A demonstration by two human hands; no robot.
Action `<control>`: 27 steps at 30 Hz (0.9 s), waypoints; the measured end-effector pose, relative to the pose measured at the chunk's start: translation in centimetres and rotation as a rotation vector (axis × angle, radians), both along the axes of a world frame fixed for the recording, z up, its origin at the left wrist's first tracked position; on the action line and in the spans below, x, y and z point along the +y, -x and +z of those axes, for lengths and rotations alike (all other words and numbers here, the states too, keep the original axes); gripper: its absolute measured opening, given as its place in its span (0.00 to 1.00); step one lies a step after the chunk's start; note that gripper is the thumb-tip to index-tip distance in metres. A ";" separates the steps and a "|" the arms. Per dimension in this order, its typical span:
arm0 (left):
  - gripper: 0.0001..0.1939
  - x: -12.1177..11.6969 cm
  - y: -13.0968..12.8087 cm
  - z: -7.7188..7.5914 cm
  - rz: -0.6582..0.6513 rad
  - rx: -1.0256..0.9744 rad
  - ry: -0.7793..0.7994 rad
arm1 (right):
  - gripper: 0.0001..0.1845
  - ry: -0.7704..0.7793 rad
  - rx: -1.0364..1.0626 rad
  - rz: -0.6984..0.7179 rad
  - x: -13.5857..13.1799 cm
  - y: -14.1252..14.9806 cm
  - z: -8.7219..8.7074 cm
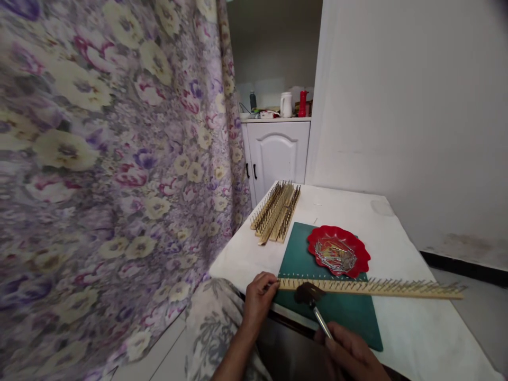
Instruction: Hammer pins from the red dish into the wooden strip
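Observation:
A long wooden strip studded with a row of nails lies across a green cutting mat on the white table. My left hand is closed on the strip's left end. My right hand grips the metal handle of a small hammer, whose dark head rests at the strip near its left end. Behind the strip sits a red scalloped dish holding several loose nails.
Several more nail-studded wooden strips lie stacked at the table's far left. A floral curtain hangs close on the left. Beyond it stands a white cabinet with bottles and a jug on top. A white wall is on the right.

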State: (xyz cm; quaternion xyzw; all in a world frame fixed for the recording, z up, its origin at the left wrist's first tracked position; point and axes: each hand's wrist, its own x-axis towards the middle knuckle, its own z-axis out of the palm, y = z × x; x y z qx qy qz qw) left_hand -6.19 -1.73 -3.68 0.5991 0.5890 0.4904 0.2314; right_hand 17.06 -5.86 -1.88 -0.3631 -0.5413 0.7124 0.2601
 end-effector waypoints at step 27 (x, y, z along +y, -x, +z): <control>0.06 -0.1 0.2 0.2 0.021 -0.045 -0.014 | 0.23 -0.117 -0.069 0.036 1.9 3.3 3.0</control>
